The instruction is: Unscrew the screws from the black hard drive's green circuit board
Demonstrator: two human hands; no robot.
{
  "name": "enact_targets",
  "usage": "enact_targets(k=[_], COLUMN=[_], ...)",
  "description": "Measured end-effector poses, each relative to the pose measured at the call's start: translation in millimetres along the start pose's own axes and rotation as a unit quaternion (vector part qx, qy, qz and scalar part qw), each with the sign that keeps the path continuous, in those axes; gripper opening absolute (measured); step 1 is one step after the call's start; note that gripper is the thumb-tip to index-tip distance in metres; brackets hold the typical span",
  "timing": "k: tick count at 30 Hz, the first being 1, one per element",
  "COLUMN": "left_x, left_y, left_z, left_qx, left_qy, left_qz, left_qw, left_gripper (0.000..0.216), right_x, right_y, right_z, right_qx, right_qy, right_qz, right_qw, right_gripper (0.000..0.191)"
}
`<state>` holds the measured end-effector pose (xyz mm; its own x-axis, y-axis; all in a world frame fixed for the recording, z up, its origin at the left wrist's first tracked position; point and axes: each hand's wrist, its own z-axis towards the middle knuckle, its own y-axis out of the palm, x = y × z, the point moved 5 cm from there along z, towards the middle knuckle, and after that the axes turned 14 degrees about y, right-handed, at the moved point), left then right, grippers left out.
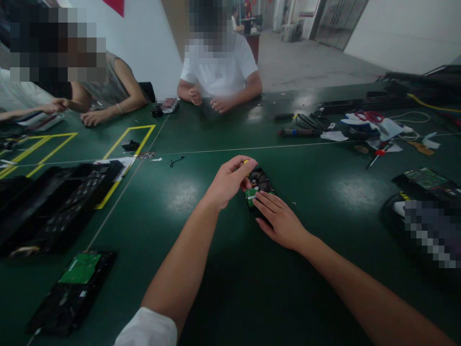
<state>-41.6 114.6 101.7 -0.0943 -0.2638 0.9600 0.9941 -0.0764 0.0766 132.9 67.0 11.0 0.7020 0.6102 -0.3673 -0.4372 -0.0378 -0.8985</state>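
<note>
A black hard drive (264, 181) with a green circuit board (251, 193) lies on the green table in front of me. My left hand (233, 180) is above its left side, fingers closed around a screwdriver (246, 162); only its yellow end shows, and the shaft is hidden by the fingers. My right hand (277, 216) rests on the near right part of the drive, fingers stretched out over the board's edge. A few tiny screws (294, 203) lie just right of the drive.
Left are a black casing (61, 206) and another hard drive (68, 298). To the right sit an opened device (428, 180), a red-handled screwdriver (379, 153) and tangled cables (313, 121). Across the table sit a person in a white shirt (219, 67) and others at left.
</note>
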Motion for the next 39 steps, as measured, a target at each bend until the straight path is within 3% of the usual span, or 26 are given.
enact_targets(k=[8,16,28,39], left_x=[-3.1,-7.0,-7.5,-9.4], left_y=[0.7,-1.7,-9.6,-5.5], left_z=[-2.7,-0.7,-0.1,0.8], left_qx=[0.014,-0.007,0.046,0.01], left_qy=[-0.056,-0.052,-0.064,-0.069], left_qz=[-0.033,-0.039,-0.043,-0.04], left_qw=[0.998,0.998,0.996,0.997], left_gripper=[0.024,0.025,0.024,0.026], right_x=[-0.8,0.3,1.6,1.3], right_y=[-0.8,-0.2,-0.8,0.8], right_z=[0.1,0.2,-0.2,-0.1], right_qx=[-0.006,-0.007,0.0,0.001], right_qy=[0.005,0.003,0.001,0.0], right_qz=[-0.004,-0.002,0.006,0.001], right_qw=[1.0,1.0,1.0,1.0], right_gripper=[0.054,0.055,0.056,0.055])
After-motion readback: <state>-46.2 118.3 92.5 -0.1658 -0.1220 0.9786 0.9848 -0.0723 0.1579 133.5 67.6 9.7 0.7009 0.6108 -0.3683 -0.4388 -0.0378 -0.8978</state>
